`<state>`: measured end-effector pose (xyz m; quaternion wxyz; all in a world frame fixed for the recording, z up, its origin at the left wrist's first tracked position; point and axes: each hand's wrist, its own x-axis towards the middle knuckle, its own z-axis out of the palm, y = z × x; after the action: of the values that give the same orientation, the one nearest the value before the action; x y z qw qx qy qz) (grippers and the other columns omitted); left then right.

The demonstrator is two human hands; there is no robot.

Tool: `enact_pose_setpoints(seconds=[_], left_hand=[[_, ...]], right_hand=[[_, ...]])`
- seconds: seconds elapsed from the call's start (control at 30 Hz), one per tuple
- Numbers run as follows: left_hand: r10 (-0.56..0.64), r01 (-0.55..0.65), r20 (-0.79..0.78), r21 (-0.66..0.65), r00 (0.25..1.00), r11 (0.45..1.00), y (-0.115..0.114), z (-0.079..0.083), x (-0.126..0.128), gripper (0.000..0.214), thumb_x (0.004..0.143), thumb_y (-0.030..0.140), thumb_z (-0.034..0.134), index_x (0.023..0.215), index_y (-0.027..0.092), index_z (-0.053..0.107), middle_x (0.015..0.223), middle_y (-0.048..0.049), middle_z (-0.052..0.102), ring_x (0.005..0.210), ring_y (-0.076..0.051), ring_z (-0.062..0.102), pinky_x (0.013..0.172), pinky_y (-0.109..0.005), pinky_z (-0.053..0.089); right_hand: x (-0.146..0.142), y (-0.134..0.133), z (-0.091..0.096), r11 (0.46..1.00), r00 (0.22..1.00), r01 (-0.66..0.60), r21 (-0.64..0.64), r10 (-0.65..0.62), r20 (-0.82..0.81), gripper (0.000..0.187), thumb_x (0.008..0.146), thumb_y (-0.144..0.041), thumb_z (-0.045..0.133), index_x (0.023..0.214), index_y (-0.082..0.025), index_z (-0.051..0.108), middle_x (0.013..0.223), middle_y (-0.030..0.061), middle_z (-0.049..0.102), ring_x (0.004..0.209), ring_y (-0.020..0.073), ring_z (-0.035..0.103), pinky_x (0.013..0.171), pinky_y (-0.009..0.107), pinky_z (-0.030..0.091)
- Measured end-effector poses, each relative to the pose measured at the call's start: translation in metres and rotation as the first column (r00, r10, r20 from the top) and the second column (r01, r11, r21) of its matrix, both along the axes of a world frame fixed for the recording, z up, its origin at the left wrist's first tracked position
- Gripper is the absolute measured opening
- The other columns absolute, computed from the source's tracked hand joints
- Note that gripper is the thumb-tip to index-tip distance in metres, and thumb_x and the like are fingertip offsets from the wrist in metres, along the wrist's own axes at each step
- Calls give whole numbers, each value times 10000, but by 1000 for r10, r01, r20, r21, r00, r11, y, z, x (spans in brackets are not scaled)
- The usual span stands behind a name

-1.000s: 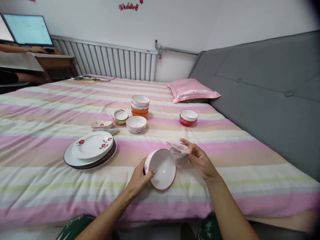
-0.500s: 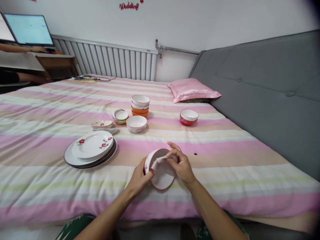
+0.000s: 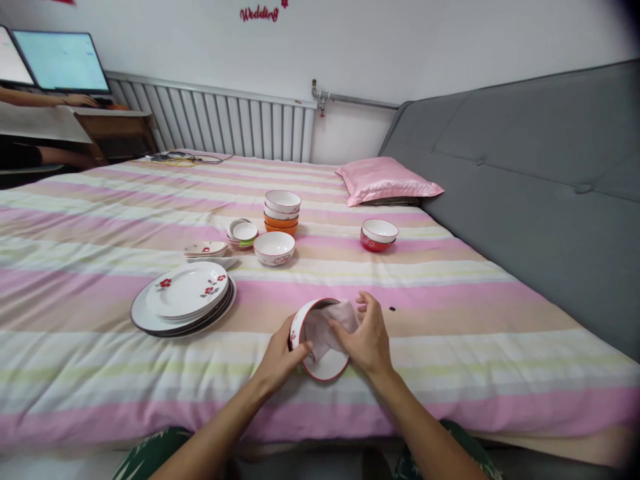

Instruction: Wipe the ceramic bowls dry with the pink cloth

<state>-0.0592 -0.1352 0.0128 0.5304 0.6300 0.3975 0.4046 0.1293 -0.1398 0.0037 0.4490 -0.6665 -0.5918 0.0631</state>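
A white bowl (image 3: pixel 327 365) with a red rim is tilted on its side near the bed's front edge, its opening toward me. My left hand (image 3: pixel 280 357) grips its left side, thumb over the rim and fingers behind. A pale pinkish cloth (image 3: pixel 323 328) lies spread inside the bowl, partly over the far rim. My right hand (image 3: pixel 369 339) holds the cloth at the bowl's right side, thumb pressed on it and the other fingers behind, partly raised. Left of my hands stands a stack of plates (image 3: pixel 187 290) with red flowers.
Beyond the hands are a single bowl (image 3: pixel 275 249), stacked bowls (image 3: pixel 282 212), small dishes (image 3: pixel 243 232) and spoons (image 3: pixel 206 249). Two nested bowls (image 3: pixel 379 235) stand to the right. A pink pillow (image 3: pixel 387 180) lies near the grey headboard (image 3: pixel 525 167). Another person's hand (image 3: pixel 81 100) rests on a desk.
My right hand has turned and shifted slightly right and down. The cloth, bunched between both hands before, is now spread across the inside of the bowl. My left hand keeps its grip.
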Motion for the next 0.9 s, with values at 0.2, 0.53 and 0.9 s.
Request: enact_pose_setpoints(seconds=[0.2, 0.53, 0.9], left_hand=[[-11, 11, 0, 29, 1000, 1000, 0, -3, -1, 591, 745, 322, 591, 1288, 131, 460, 1243, -117, 576, 1124, -283, 524, 980, -392, 388], [-98, 142, -176, 260, 980, 955, -8, 5, -3, 736, 651, 228, 594, 1346, 147, 365, 1273, -119, 533, 1128, -290, 518, 966, -391, 403], [-63, 105, -187, 223, 980, 969, -7, 9, 1, 696, 687, 278, 565, 1344, 143, 380, 1318, -128, 521, 1166, -302, 504, 980, -396, 394]], right_hand=[[-3, -8, 5, 943, 982, -15, -334, 77, 173, 416, 829, -529, 524, 1018, -160, 555, 878, 147, 680, 834, 306, 659, 685, 368, 481], [9, -1, 4, 915, 882, -394, -85, 351, -314, 284, 756, -167, 482, 1008, -203, 608, 896, 16, 698, 831, 190, 646, 739, 262, 464], [18, -3, 12, 865, 978, -83, -494, 165, 124, 335, 811, -468, 526, 944, -186, 647, 869, 106, 713, 823, 286, 662, 649, 318, 436]])
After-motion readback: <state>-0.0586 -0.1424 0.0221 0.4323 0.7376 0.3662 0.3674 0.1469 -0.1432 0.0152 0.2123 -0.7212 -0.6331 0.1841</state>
